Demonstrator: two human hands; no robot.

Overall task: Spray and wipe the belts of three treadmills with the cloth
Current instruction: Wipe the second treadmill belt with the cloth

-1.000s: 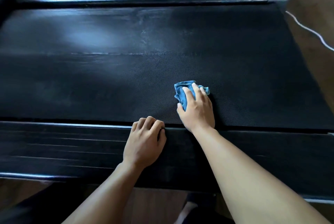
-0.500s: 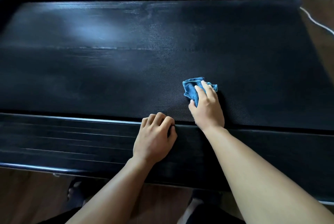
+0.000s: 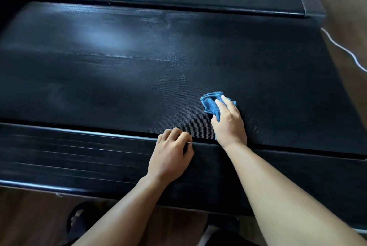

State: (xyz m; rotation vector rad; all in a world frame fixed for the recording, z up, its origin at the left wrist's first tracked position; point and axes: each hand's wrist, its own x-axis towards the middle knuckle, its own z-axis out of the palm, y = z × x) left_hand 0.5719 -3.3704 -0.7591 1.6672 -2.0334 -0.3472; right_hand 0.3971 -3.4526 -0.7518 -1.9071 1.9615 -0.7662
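I am wiping this treadmill's belt point(image 3: 139, 77). My right hand point(image 3: 228, 124) presses the bunched blue cloth point(image 3: 211, 104) onto it at about 4 o'clock, fingers laid nearly straight and close together. My left hand point(image 3: 170, 154), fingers curled on nothing, props on the side rail point(image 3: 79, 154) at 6 o'clock. Next I likely sweep the cloth toward 10 o'clock with firm, even pressure.

Head camera looks steeply down, close over the treadmill belt point(image 3: 178, 71).
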